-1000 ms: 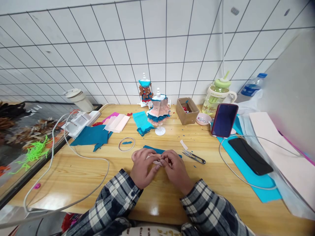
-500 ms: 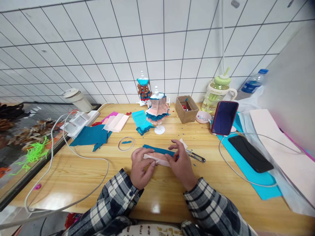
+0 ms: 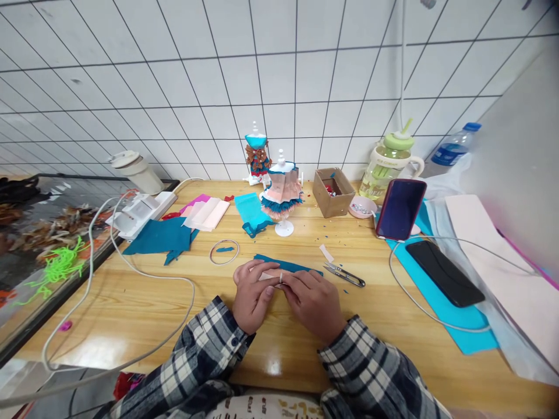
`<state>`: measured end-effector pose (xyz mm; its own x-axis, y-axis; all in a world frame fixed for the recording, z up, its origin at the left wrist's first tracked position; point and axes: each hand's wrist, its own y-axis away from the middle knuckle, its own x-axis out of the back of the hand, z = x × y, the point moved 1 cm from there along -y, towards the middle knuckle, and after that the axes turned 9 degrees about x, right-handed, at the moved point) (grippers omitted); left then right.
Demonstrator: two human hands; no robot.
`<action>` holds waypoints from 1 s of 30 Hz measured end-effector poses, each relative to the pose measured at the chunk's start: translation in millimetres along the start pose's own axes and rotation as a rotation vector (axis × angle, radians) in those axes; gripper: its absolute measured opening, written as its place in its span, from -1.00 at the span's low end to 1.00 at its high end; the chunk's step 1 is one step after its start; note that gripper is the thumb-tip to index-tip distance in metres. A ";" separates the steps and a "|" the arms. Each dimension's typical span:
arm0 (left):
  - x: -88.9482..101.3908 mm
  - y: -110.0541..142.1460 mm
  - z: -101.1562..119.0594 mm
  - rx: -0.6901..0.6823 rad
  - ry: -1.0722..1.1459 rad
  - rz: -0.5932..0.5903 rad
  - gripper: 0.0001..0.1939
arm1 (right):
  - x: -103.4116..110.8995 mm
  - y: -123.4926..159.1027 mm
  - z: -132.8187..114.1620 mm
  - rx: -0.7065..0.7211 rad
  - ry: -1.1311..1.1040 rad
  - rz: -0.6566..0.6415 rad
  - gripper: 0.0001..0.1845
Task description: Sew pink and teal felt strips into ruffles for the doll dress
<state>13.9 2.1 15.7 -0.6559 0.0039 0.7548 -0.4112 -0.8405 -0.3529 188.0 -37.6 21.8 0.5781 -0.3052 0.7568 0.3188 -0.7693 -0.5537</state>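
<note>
My left hand (image 3: 252, 295) and my right hand (image 3: 315, 298) meet near the table's front, fingertips almost touching. Between them they grip a pale pink strip of crepe paper (image 3: 271, 273), mostly hidden by the fingers. Just behind lies a dark teal paper strip (image 3: 286, 263), flat on the wood. To the right of my right hand rest thread snips (image 3: 345, 274) and a small pale paper scrap (image 3: 325, 253). Farther back stands a miniature dress form (image 3: 283, 189) with a ruffled pink and teal paper dress; a second dress form (image 3: 257, 154) is behind it.
A cardboard box (image 3: 334, 203), a dish of beads (image 3: 362, 207) and a propped phone (image 3: 400, 209) stand at the back right. A ring (image 3: 224, 252) lies left of centre. White cables (image 3: 192, 291) cross the left side; teal paper (image 3: 155, 237) lies beside the power strip (image 3: 146, 212).
My right hand has moved left and flattened over the pink strip, closing up to my left hand. The snips and pale scrap are now uncovered. The view has shifted slightly.
</note>
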 end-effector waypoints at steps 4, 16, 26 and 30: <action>-0.7 0.9 2.1 -0.017 -0.018 -0.018 -0.57 | 0.8 -0.2 -2.3 -0.017 0.037 -0.007 -0.78; -1.6 0.6 8.0 -0.016 -0.086 0.026 -0.78 | -7.3 1.3 0.8 -0.227 -0.113 0.049 -0.87; -1.4 -5.6 8.4 -0.012 0.040 0.017 -0.82 | -11.7 -4.0 8.3 -0.485 -0.556 0.128 -0.94; -1.0 -7.7 8.2 -0.032 0.085 0.008 -0.82 | -16.2 -4.1 13.7 -0.652 -0.889 0.176 -0.94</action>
<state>22.9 4.1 22.2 -0.7101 0.0441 0.7027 -0.4246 -0.8230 -0.3774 187.6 -21.8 7.0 0.9913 -0.1297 0.0237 -0.1250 -0.9818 -0.1428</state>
